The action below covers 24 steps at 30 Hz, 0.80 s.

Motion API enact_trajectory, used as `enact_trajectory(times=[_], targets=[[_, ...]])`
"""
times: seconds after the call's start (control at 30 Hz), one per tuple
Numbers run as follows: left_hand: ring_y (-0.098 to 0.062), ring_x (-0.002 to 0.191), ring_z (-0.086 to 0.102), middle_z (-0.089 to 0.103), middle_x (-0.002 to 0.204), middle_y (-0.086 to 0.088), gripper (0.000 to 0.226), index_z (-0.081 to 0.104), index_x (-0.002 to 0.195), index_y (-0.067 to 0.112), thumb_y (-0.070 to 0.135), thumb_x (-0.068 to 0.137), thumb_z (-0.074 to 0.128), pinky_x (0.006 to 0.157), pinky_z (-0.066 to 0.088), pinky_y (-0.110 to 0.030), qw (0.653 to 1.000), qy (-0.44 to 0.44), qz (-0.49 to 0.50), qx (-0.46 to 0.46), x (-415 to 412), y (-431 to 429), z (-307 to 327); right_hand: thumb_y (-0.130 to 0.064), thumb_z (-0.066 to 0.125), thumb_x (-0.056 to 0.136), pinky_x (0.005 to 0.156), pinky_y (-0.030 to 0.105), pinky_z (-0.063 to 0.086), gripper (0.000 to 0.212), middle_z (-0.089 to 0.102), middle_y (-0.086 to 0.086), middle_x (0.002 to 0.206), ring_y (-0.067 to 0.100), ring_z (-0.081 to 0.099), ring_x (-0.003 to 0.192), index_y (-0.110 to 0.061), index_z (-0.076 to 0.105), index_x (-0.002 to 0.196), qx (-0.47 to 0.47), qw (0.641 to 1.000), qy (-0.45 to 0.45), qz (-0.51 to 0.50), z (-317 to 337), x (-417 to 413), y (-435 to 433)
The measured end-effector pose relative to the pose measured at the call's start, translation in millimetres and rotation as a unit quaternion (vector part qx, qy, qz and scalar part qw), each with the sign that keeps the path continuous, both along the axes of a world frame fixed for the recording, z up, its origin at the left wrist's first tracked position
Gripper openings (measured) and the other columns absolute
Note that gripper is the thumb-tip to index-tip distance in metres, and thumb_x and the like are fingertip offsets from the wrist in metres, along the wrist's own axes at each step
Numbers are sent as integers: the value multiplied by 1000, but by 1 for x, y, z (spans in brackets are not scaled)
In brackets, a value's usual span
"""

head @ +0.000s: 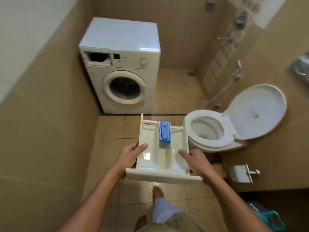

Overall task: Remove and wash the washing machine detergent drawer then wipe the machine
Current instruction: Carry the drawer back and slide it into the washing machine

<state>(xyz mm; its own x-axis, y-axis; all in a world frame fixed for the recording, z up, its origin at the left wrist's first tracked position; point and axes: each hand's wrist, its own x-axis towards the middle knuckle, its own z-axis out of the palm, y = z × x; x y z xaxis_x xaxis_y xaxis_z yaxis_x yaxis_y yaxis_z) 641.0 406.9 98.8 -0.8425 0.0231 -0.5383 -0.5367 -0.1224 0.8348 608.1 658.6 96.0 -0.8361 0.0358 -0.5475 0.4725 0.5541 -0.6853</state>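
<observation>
The detergent drawer (163, 154) is out of the washing machine (120, 67). It is up in the air over the floor (113, 128), held flat in both hands. The left grip (132, 153) holds the drawer's left wall, with the thumb on top and the fingers under. The right grip (195, 160) holds the right wall the same way. Both grips are closed on the drawer.

The drawer looks like hard, light plastic. It will not bend, but the thin walls may crack if it falls on the tiles. It will likely get slippery once it is wet and soapy. The side walls near the front are a good place to hold it, as now. The blue insert (164, 133) sits in the middle part and may come loose in the wash.

The machine stands in the far corner of the floor, with a dark empty slot (98, 58) at its top left. The toilet (189, 131) is just to the right of the drawer, with its lid (257, 111) up. A spray hose (222, 91) and taps (225, 38) hang on the right wall past the toilet. I think water for washing is there, so the toilet stands in the way. A paper holder (242, 173) and a teal basket (270, 216) are near the right side.
</observation>
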Motion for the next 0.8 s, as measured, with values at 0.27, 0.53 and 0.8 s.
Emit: enact_trajectory(times=[0.27, 0.53, 0.8], targets=[[-33, 102, 74, 78, 107, -14, 28, 72, 113, 8, 28, 95, 67, 94, 57, -47, 991, -45, 128, -6, -72, -100, -19, -54, 58, 90, 52, 28, 32, 51, 41, -2, 55, 13, 37, 48, -6, 58, 73, -62, 991, -17, 121, -31, -121, -114], [-28, 91, 77, 79, 102, -14, 28, 67, 114, 4, 24, 94, 66, 80, 62, -41, 977, -70, 203, -10, -196, -170, -15, -73, 51, 81, 53, 32, 40, 72, 48, 7, 62, 21, 46, 50, -1, 59, 77, -137, 980, -36, 142, -40, -264, -197], [-30, 95, 75, 76, 112, -16, 35, 68, 121, 2, 27, 95, 66, 70, 64, -34, 971, -69, 226, -41, -295, -232, -8, -48, 49, 97, 59, 22, 51, 44, 73, 0, 91, 11, 69, 77, -10, 69, 102, -189, 967, -46, 165, -25, -379, -264]])
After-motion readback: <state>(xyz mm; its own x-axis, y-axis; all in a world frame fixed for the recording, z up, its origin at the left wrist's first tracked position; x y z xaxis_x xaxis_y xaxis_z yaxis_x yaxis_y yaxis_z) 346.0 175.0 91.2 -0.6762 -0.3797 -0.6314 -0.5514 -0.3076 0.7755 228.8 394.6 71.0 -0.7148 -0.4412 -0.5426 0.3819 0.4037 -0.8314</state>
